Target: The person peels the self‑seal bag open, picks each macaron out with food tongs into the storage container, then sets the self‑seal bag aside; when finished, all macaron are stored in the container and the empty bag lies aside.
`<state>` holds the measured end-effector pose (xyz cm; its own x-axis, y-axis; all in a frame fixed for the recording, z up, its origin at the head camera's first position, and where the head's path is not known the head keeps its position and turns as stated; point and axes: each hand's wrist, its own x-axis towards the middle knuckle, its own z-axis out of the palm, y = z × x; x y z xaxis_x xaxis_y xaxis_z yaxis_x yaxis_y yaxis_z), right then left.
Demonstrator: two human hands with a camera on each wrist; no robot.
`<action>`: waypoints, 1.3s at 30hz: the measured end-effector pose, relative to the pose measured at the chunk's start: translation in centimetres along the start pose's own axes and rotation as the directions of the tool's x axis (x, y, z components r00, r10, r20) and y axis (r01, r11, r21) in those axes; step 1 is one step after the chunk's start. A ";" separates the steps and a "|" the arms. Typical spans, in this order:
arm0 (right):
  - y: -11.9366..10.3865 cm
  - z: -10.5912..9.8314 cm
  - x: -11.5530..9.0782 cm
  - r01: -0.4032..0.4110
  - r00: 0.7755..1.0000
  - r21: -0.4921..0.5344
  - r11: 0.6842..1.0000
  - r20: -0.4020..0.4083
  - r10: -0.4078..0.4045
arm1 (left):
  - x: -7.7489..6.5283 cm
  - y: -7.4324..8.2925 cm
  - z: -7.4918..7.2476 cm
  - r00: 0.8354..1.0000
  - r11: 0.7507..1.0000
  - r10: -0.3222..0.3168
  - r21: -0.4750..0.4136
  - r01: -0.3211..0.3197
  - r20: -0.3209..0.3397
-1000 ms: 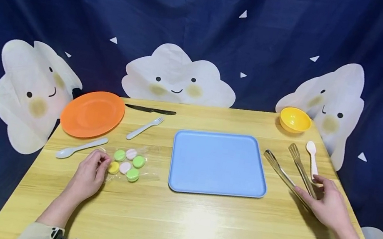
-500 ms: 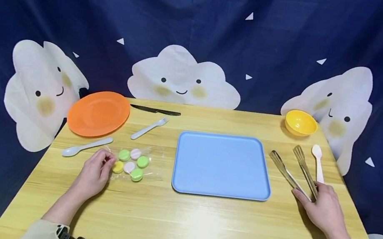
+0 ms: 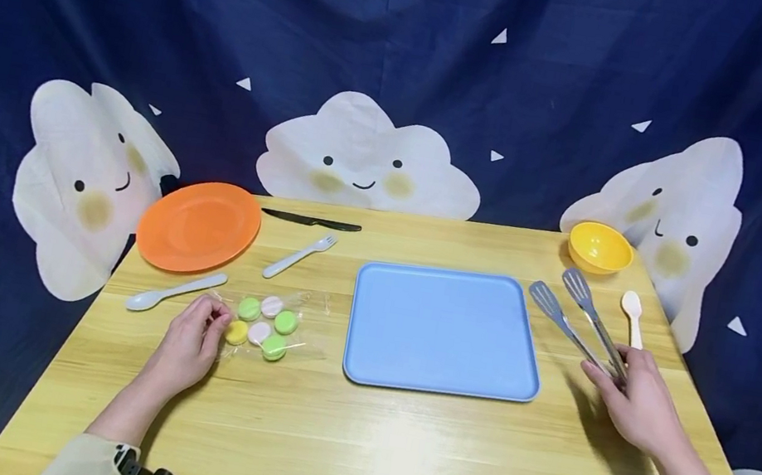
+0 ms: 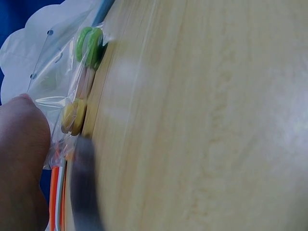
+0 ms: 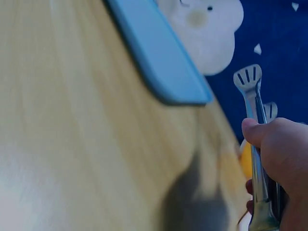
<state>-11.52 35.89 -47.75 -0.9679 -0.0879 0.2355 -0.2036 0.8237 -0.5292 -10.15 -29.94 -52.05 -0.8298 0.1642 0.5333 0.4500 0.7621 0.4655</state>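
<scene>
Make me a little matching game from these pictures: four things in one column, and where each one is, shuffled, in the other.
Things
1. Metal tongs
2. Clear bag
3. Yellow bowl
4. Black knife

Places
A. Near the far right corner of the table
B. Beside the orange plate
C. Held in the right hand
D. Pinched at its edge by the left hand

Pairs: 1-C, 2-D, 3-A, 4-B
</scene>
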 end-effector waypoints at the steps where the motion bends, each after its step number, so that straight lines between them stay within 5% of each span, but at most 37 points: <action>1: -0.6 -0.2 0.3 0.014 1.000 0.002 1.000 0.006 -0.014 | 0.0 0.0 0.0 1.000 1.000 0.001 0.000 -0.001 -0.002; 10: -5.6 0.6 2.8 0.166 0.985 0.095 0.982 0.035 -0.170 | -0.2 -0.3 -0.1 1.000 1.000 -0.005 -0.013 0.006 0.011; 25: -11.0 4.6 5.5 0.236 0.955 0.155 0.959 0.145 -0.259 | 0.1 0.0 0.1 1.000 1.000 -0.004 -0.025 0.004 0.003; 39: -17.4 9.8 7.2 0.454 0.849 0.016 0.891 0.295 -0.438 | 0.1 0.3 0.0 1.000 0.999 0.006 -0.049 -0.007 -0.017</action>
<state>-16.38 15.47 -44.87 -0.7760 -0.6009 0.1915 -0.6234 0.6849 -0.3773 -10.16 -29.70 -51.86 -0.8215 0.1580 0.5478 0.4712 0.7292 0.4962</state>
